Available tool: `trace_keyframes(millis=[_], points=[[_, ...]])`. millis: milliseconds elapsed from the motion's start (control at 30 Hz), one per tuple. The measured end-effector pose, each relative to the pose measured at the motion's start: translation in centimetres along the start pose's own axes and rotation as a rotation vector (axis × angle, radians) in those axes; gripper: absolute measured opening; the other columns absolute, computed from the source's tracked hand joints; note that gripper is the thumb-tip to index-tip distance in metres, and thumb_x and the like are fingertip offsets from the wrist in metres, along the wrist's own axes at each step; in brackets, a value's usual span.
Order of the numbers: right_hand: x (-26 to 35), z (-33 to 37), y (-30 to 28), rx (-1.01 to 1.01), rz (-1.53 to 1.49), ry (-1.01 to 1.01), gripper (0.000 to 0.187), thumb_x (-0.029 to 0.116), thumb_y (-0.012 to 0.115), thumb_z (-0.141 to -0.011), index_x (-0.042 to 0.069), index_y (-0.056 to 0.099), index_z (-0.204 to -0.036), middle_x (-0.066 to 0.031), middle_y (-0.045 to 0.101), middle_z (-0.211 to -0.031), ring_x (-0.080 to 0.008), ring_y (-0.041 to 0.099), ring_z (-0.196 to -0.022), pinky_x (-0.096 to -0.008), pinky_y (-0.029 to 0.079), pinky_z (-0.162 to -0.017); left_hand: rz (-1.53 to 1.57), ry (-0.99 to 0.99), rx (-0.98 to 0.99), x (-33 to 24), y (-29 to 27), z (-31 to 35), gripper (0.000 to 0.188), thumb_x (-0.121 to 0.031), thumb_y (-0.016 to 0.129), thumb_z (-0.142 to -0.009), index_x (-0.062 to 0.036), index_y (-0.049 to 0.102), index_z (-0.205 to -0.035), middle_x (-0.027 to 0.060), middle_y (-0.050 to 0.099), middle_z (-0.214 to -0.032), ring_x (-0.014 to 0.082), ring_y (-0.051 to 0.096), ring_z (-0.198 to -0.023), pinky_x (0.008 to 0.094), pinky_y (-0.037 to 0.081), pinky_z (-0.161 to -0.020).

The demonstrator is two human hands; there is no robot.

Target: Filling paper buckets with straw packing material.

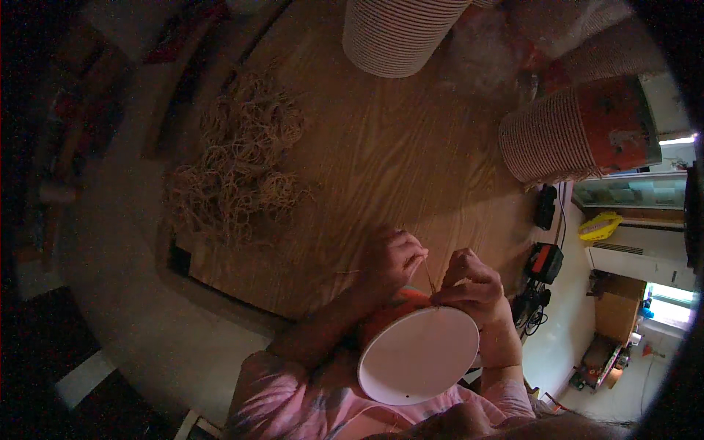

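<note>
A container with an orange-red side (385,312) and a white oval end (419,357) rests against my body at the table's near edge. Thin tan twine (430,280) runs between my hands just above its rim. My left hand (396,257) is closed in a pinch on the twine, beyond the container. To its right, my right hand (473,282) is also closed, its fingertips gripping the twine close against the rim. Whether the twine is fixed to the container I cannot make out.
A tangled heap of twine (242,161) covers the left of the wooden table (367,176). Cord-wrapped containers stand at the far edge (396,37) and lie at the right (550,136). Black devices with cables (543,264) sit along the right edge.
</note>
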State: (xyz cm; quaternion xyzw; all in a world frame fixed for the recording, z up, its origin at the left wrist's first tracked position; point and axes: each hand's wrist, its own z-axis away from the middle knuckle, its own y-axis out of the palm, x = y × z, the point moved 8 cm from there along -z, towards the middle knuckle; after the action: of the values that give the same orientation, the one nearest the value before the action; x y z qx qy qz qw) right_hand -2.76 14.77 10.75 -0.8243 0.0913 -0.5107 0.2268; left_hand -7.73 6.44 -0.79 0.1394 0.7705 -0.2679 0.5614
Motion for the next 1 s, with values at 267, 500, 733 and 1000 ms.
trace_keyframes(millis=[267, 500, 733, 1000], points=[[-0.9, 0.8, -0.3, 0.029, -0.096, 0.157, 0.015, 0.007, 0.076, -0.058, 0.006, 0.067, -0.07, -0.0019, 0.055, -0.068, -0.017, 0.052, -0.061, -0.0315, 0.039, -0.057, -0.137, 0.088, -0.031, -0.3, -0.1, 0.2, 0.006, -0.009, 0.068, -0.071, -0.008, 0.065, -0.075, 0.0054, 0.059, -0.078, 0.0224, 0.056, -0.075, 0.0331, 0.045, -0.069], [-1.9, 0.6, -0.4, 0.005, -0.051, 0.207, 0.013, 0.005, 0.074, -0.061, 0.005, 0.064, -0.069, -0.0048, 0.056, -0.07, -0.0203, 0.055, -0.065, -0.0321, 0.041, -0.058, -0.167, 0.04, 0.011, -0.1, 0.1, 0.1, 0.008, -0.013, 0.069, -0.069, -0.0094, 0.065, -0.075, 0.0045, 0.06, -0.078, 0.0218, 0.056, -0.078, 0.0342, 0.044, -0.074], [-1.4, 0.5, 0.0, 0.1, -0.139, 0.165, 0.008, 0.007, 0.071, -0.066, 0.007, 0.066, -0.073, -0.0039, 0.058, -0.075, -0.0194, 0.056, -0.069, -0.0316, 0.041, -0.06, -0.135, 0.042, 0.037, -0.2, 0.0, 0.0, 0.006, -0.009, 0.067, -0.07, -0.0078, 0.062, -0.071, 0.0025, 0.059, -0.078, 0.0234, 0.053, -0.084, 0.0379, 0.04, -0.08], [-0.9, 0.2, 0.0, 0.17, -0.211, 0.039, 0.005, 0.012, 0.068, -0.073, 0.008, 0.067, -0.076, -0.0043, 0.058, -0.076, -0.0194, 0.057, -0.07, -0.0327, 0.041, -0.063, -0.209, 0.055, 0.058, -1.0, -0.1, -0.3, 0.005, -0.009, 0.066, -0.07, -0.0074, 0.062, -0.072, 0.0034, 0.059, -0.078, 0.0233, 0.053, -0.086, 0.0372, 0.041, -0.08]])
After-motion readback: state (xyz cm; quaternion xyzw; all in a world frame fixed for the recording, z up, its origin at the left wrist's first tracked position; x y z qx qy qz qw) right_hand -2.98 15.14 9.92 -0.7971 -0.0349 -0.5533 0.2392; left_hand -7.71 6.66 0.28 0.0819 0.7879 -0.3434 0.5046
